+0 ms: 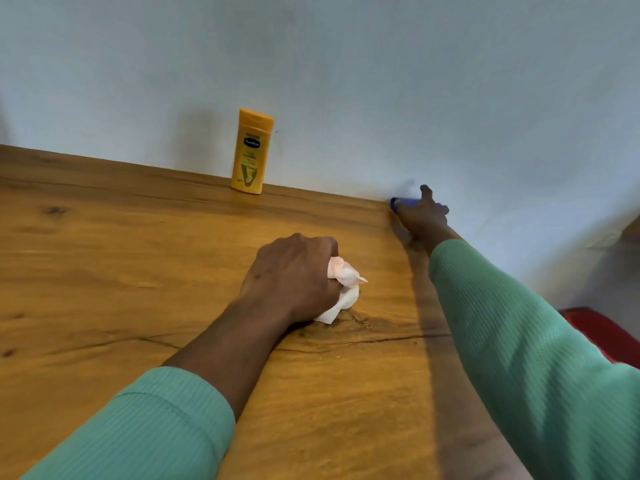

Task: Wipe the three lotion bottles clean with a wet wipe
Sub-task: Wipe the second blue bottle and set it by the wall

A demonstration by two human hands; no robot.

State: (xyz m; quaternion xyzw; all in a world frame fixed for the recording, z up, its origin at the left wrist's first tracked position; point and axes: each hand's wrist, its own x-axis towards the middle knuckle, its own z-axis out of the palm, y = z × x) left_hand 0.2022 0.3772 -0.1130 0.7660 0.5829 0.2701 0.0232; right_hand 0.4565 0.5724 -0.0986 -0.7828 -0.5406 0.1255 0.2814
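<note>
Resting knuckles-up on the wood-grain tabletop (104, 271), the left hand (294, 278) sits curled into a loose fist, and bunched inside that fist is a crumpled white wet wipe (343, 289) with a faint pink tint, its folds poking out past the fingers toward the right. The left forearm runs straight back toward the camera, bare from the wrist to a pushed-up ribbed mint-green sleeve (166, 427).

Over on the right, the right hand (422, 216) is stretched far out to the back corner of the table, arm nearly straight, its own green sleeve covering the forearm up to the wrist. The fingers are spread and draped over a dark blue bottle-like object (403, 203) right where the tabletop meets the pale wall (346, 81); the thumb sticks up against the wall. The hand covers most of that blue thing, and the area is blurred, so whether the fingers actually clamp it or only touch it, I cannot tell.

Standing upright at the back edge of the table, against the wall and well to the left of the reaching hand, is a tall yellow plastic lotion bottle (251, 152) with a dark oval label, touched by neither hand.

A red object (595, 330) peeks out below the table's right edge
</note>
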